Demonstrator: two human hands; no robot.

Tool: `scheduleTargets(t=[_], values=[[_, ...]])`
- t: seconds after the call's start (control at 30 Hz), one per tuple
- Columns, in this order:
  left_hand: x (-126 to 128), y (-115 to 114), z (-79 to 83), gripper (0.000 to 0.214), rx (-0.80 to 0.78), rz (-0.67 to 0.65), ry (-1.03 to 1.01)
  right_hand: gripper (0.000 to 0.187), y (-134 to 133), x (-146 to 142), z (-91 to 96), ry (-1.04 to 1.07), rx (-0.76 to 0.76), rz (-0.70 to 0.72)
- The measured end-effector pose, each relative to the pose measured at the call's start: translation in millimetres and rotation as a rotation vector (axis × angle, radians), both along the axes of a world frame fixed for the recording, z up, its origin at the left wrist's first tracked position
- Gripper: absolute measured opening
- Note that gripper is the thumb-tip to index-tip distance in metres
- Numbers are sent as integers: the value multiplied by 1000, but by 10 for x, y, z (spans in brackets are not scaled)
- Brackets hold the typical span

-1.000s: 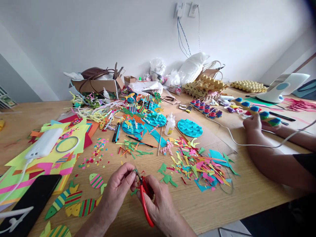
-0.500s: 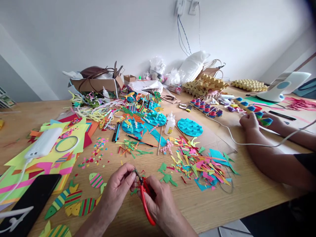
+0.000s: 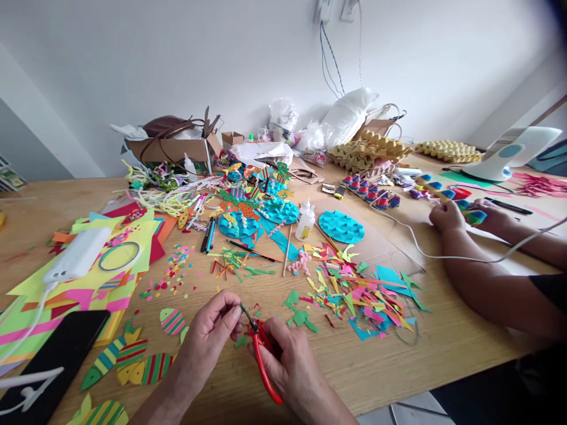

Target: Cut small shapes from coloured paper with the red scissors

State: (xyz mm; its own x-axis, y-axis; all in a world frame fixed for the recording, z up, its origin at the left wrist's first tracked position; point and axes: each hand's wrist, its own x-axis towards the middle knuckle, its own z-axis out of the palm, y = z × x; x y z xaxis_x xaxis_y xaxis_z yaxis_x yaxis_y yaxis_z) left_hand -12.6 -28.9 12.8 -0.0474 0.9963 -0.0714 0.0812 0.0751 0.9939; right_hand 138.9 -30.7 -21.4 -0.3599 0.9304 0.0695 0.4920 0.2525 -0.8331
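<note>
The right hand (image 3: 290, 359) wraps its grip around the handles of the red-handled scissors (image 3: 266, 375), whose long axis slants from the handle end near the body forward and to the left. The blades so point at the left hand (image 3: 211, 332), their tips right at its fingertips. There the left grip presses thumb to forefinger; whether it pinches a scrap is too small to tell. Beyond, the green scraps (image 3: 300, 319) lie forward-right on the desk (image 3: 381, 369), nearer the right hand.

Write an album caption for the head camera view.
Right hand holds a red-handled tool, tip close to the left hand, between striped paper fish and bright scraps on a wooden table.
</note>
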Motion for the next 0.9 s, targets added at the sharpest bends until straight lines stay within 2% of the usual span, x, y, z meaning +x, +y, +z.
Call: scheduleTargets(t=[0.2,0.63,0.9], values=[[-10,-13,-28,14,4,25,-3,25,-13,-4,-29,16,26,5],[-9,-20,10,18,-33,-70,23,22,-22,7,50,25,-18,30],[-31,-21,-62,16,-35,-110,33,22,-31,20,39,29,-26,31]])
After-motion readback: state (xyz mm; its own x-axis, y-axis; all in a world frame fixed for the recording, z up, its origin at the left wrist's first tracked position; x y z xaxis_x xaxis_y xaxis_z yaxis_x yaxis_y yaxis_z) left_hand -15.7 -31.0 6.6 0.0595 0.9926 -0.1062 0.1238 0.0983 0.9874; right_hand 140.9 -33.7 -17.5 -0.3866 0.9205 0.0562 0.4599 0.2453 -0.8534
